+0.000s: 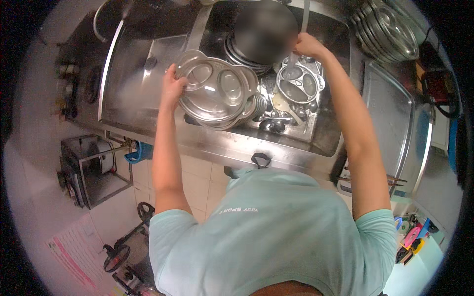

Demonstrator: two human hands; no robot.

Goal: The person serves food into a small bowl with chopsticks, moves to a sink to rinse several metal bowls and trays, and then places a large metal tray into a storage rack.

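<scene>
My left hand point(173, 84) grips the left rim of a shiny metal divided plate point(213, 87) with ear-like lobes. More such plates are stacked under and beside it in the sink's left part. My right hand point(310, 45) is at the lower end of a faucet spout point(306, 16), partly hidden; what its fingers close on cannot be told. Below that hand, another divided plate point(298, 82) has water in its hollows. Near it lie a pale plastic rice paddle point(283, 104) and several metal spoons point(277, 126) on a metal tray point(300, 134).
A stack of metal plates point(387, 33) stands at the upper right, beside a large metal tray point(389, 107). Round dark pans or lids point(229, 51) sit at the sink's back, partly blurred. The steel front edge point(237, 142) crosses before my body; a metal-framed stand point(105, 166) is at left.
</scene>
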